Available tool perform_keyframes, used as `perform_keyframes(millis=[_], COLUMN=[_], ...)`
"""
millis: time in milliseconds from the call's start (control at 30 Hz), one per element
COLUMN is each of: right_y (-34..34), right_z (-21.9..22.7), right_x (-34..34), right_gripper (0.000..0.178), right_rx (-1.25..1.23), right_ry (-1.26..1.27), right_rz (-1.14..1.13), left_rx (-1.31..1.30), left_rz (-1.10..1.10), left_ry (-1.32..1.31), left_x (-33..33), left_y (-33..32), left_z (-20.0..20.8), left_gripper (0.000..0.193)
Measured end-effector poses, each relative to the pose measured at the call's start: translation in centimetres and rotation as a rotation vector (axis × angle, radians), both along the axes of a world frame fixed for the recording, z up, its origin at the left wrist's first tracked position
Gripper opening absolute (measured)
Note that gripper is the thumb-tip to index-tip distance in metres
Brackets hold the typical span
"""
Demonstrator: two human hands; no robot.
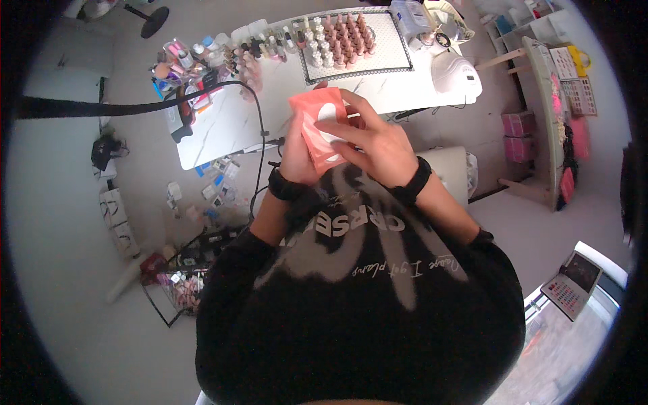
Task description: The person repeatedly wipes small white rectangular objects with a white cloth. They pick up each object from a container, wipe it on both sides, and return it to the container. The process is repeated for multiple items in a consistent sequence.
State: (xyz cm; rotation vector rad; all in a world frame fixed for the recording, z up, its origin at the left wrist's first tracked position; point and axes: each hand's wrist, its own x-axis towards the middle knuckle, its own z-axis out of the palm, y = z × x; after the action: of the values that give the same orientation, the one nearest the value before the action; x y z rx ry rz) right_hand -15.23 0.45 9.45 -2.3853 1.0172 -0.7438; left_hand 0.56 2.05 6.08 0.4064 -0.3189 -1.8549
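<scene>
A soft pink packet (307,111) with a white oval patch on its front is held up before my chest. My left hand (297,154) is closed around the packet's left side and underside, part of its fingers hidden behind it. From the right, my right hand (386,145) reaches over the front. Its bent fingers press on the white oval and the packet's right edge; whether they pinch anything from the oval cannot be made out. Both wrists wear black bands.
Beyond my hands stands a white marble-patterned table (223,131). On it are a tray (391,50) with rows of nail polish bottles (347,44), a white nail lamp (457,74) and bottles at the left. A black cable (262,121) hangs by my left side. A laptop (574,283) is at right.
</scene>
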Motion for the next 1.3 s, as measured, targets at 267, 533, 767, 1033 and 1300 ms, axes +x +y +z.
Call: perform_keyframes(millis=[267, 533, 767, 1033, 1300], right_y=[0.3, -0.3, -0.8, -2.2, -5.8], right_z=[1.1, 1.9, 0.8, -0.4, -0.5], right_x=[-0.8, 0.0, 0.0, -0.8, -6.1], right_gripper=[0.058, 0.092, 0.094, 0.095, 0.087], right_rx=[-0.064, -0.091, -0.070, -0.048, -0.072], right_ry=[0.055, 0.185, 0.245, 0.246, 0.078], right_rz=[0.011, -0.051, 0.035, 0.022, -0.036], left_rx=[0.062, 0.129, 0.035, 0.025, 0.126], left_rz=[0.032, -0.187, -0.106, -0.111, -0.061], left_ry=[-0.037, 0.017, -0.124, -0.228, -0.289], left_x=[-0.4, 0.1, -1.6, -2.5, -3.2], left_y=[-0.5, -1.7, -1.4, -2.9, -5.3], left_z=[0.2, -2.4, -1.2, -1.8, -5.3], left_gripper=[0.059, 0.070, 0.060, 0.059, 0.052])
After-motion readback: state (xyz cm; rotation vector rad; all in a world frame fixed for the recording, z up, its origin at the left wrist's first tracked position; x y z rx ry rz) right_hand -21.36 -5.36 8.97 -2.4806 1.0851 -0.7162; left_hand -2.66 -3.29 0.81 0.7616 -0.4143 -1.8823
